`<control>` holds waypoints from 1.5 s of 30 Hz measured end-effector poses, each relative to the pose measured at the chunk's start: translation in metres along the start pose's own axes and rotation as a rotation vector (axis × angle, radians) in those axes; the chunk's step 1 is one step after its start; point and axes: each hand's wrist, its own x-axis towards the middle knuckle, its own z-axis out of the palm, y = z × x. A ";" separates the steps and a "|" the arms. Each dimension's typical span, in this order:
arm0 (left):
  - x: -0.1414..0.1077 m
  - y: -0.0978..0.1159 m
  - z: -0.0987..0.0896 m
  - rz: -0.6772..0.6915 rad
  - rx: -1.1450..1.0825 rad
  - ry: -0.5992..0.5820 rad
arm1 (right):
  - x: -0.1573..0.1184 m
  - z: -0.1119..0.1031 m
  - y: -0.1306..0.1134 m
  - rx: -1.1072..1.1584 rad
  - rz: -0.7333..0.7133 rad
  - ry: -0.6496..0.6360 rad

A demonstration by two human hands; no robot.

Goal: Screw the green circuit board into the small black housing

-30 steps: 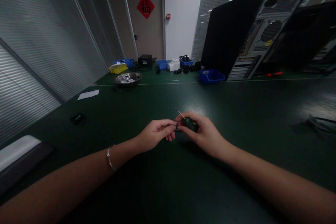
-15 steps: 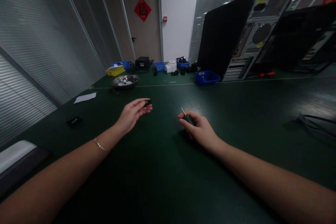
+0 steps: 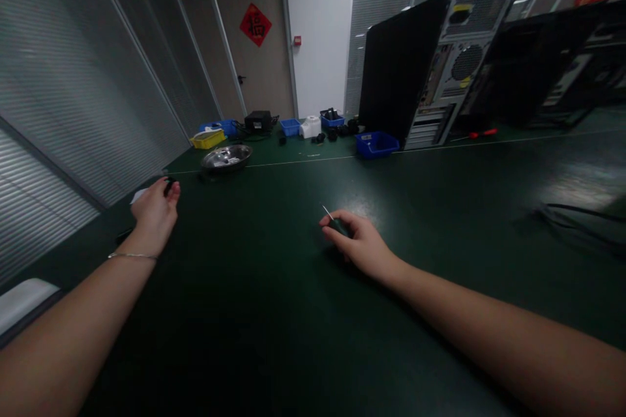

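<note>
My left hand (image 3: 155, 208) is out at the left of the green table (image 3: 254, 287), its fingers closed on a small black part (image 3: 169, 185) whose kind I cannot make out. Under that hand lies a white paper (image 3: 139, 195), mostly covered. A dark object (image 3: 124, 234) shows only in part beside my left wrist. Right of the middle, my right hand (image 3: 364, 239) grips a screwdriver (image 3: 339, 227) by its dark green handle. Its thin metal shaft points up and to the left.
A steel bowl (image 3: 226, 158) with small pieces stands beyond my left hand. Farther back are a yellow tray (image 3: 207, 139), a blue bin (image 3: 376, 144) and a black computer tower (image 3: 397, 78). Black cables (image 3: 581, 218) lie at the right, near a red-handled tool (image 3: 483, 133).
My left hand has moved far left with the small black part, toward the paper. My right hand still holds the screwdriver in much the same place. The camera view has shifted slightly.
</note>
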 end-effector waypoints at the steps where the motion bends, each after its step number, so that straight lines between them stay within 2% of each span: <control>1: 0.000 -0.001 -0.001 0.041 -0.017 0.066 | 0.000 -0.001 0.001 0.003 -0.002 -0.003; 3: 0.000 -0.005 0.000 0.145 -0.070 0.228 | 0.000 -0.001 0.002 0.009 -0.005 -0.008; 5: -0.001 -0.008 0.003 0.191 -0.094 0.303 | 0.000 -0.002 0.002 0.015 -0.007 -0.013; 7: -0.003 -0.011 0.008 0.207 -0.104 0.325 | -0.001 -0.002 0.000 0.019 -0.007 -0.014; 9: -0.008 -0.016 0.017 0.189 -0.104 0.298 | -0.001 -0.001 -0.001 0.027 -0.004 -0.015; 11: -0.019 -0.023 0.029 0.134 -0.093 0.219 | -0.002 -0.001 -0.002 0.043 -0.001 -0.013; 14: -0.049 -0.037 0.057 0.018 -0.054 0.015 | -0.003 0.000 -0.001 0.084 -0.005 0.001; 18: -0.113 -0.051 0.100 -0.156 0.055 -0.333 | -0.005 0.001 -0.001 0.156 -0.034 0.040; 21: -0.158 -0.054 0.119 -0.225 0.133 -0.558 | -0.007 0.003 -0.005 0.195 -0.069 0.076; 24: -0.180 -0.055 0.122 -0.253 0.180 -0.700 | -0.008 0.004 -0.008 0.222 -0.087 0.087; 27: -0.182 -0.054 0.117 -0.281 0.208 -0.759 | -0.010 0.004 -0.006 0.245 -0.072 0.064; 30: -0.179 -0.052 0.114 -0.312 0.257 -0.786 | -0.016 0.005 -0.004 0.276 0.009 0.028; 32: -0.179 -0.049 0.115 -0.322 0.287 -0.786 | -0.021 0.005 -0.005 0.259 0.076 -0.047; 34: -0.182 -0.045 0.116 -0.323 0.291 -0.783 | -0.025 0.004 -0.008 0.205 0.102 -0.122; 37: -0.187 -0.041 0.118 -0.334 0.273 -0.791 | -0.025 0.001 -0.014 0.150 0.116 -0.154; 40: -0.190 -0.040 0.118 -0.347 0.259 -0.800 | -0.022 -0.004 -0.018 0.084 0.073 -0.146; 45: -0.189 -0.037 0.120 -0.363 0.278 -0.763 | -0.021 -0.016 -0.025 -0.151 -0.111 -0.144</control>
